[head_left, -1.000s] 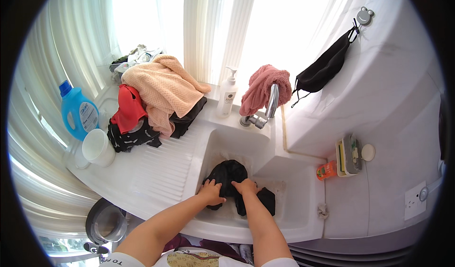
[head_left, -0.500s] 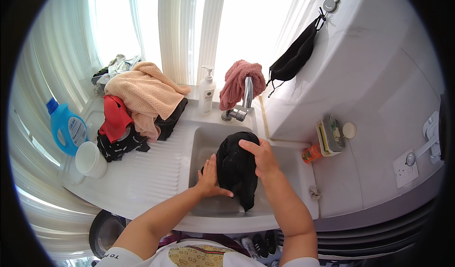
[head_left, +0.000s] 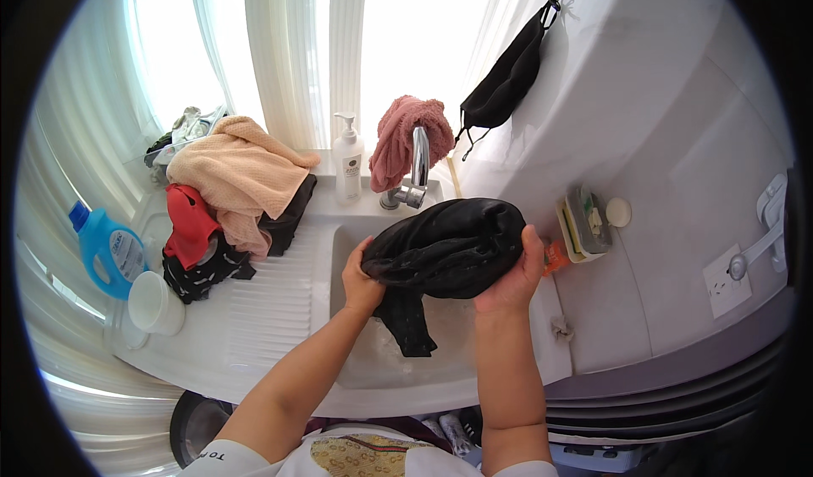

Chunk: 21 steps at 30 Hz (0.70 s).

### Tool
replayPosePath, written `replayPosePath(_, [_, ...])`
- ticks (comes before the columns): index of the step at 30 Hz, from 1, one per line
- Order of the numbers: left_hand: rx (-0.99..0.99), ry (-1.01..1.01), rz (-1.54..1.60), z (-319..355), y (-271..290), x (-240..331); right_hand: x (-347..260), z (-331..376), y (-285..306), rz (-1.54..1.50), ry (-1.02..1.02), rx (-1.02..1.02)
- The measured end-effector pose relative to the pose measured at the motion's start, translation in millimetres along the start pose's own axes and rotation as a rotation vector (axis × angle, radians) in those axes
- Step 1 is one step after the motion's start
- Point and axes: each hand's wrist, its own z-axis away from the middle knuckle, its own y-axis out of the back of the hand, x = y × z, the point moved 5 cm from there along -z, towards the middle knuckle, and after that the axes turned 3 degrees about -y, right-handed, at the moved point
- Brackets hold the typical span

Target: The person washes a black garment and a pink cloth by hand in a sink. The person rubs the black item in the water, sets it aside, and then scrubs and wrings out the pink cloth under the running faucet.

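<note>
A wet black garment [head_left: 447, 247] is held up over the white sink basin [head_left: 406, 360]. My left hand [head_left: 362, 275] grips its left end and my right hand [head_left: 515, 275] grips its right end, so the cloth is bunched between them. One dark end of the garment hangs down toward the basin. The chrome tap [head_left: 415, 170] stands just behind the garment.
A pink cloth [head_left: 398, 138] hangs over the tap, next to a white pump bottle [head_left: 347, 165]. A pile of peach, red and black laundry [head_left: 227, 198] lies on the ribbed drainboard [head_left: 275, 303]. A blue detergent bottle [head_left: 106, 250] and white cup [head_left: 155, 303] stand left. A black bag [head_left: 506, 77] hangs on the wall.
The black garment has been lifted out of the basin. My hands moved apart along it and now hold it stretched sideways above the sink.
</note>
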Motion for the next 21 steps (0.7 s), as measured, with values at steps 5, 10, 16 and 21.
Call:
replayPosePath(5, [0.362, 0.538, 0.805, -30, 4, -2, 43, 39, 139, 0.258, -0.158, 0.443])
replayPosePath(10, [0.231, 0.824, 1.181, -19, -23, 24, 129, 69, 132, 0.075, -0.485, 0.623])
replayPosePath(16, [0.003, 0.924, 1.238, 1, -29, 57, 145, 49, 120, -0.400, -0.342, 0.116])
replayPosePath(21, [-0.098, 1.023, 0.870, 14, 5, 41, 132, 36, 136, -0.144, -0.327, 0.318])
